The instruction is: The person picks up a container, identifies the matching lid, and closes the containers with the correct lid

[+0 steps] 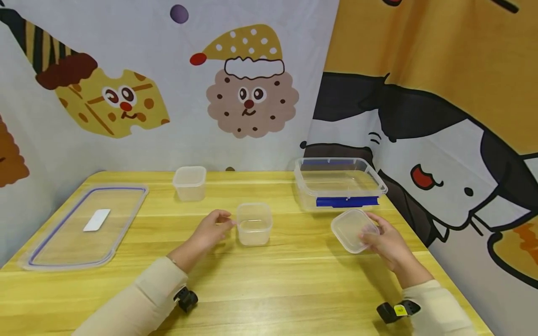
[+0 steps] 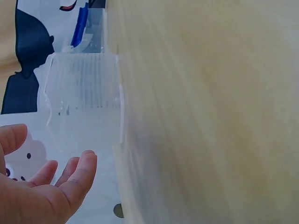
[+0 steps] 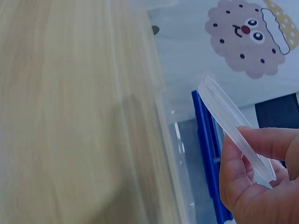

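On the table [image 1: 273,294], one lid [image 1: 80,247] lies left, a card [image 1: 97,220] apparently on it, a rear tub [image 1: 190,184] stands behind-left of a front tub [image 1: 254,225], itself beside the left hand [image 1: 210,232], and a box [image 1: 346,201] sits right, behind another lid [image 1: 350,229] in the right hand [image 1: 387,241].

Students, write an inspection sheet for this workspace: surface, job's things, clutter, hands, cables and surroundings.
Surface: wood-grain tabletop.
Job's things: small square plastic lid, raised off the tabletop; nearer small clear container, upright and lidless.
Clutter: farther small container; large clear box with blue clip, right; large rectangular lid bearing a white label, left.
Left hand: beside the nearer small clear container, not gripping it.
Right hand: pinches the small square plastic lid.
Cables: nothing seen.
Surroundings: cartoon-print fabric behind and to the right.
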Tool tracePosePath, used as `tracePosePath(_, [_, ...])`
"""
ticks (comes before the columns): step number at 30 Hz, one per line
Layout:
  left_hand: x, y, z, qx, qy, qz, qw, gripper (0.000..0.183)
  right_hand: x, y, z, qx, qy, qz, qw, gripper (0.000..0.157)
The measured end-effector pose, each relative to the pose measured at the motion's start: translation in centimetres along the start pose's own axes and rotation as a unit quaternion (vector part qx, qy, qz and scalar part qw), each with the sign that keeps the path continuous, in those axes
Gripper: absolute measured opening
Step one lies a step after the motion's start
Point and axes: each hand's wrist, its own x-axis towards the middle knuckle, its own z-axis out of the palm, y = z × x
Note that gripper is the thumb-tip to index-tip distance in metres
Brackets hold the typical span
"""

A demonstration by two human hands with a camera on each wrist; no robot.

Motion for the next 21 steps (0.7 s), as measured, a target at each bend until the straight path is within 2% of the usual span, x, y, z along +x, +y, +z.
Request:
tracePosePath(10, [-0.2,0.1,-0.5,-0.003,-0.006,-0.004,1.0,0.042,0.6,-1.5,1.8,0.006,-0.02,-0.038,0.999,0.072])
tracePosePath(21, [-0.1,0.1,-0.9,-0.005,0.002,0.006,1.0,0.043,1.4,-3.5,3.7,-0.002,-0.034,-0.064,0.997,0.066])
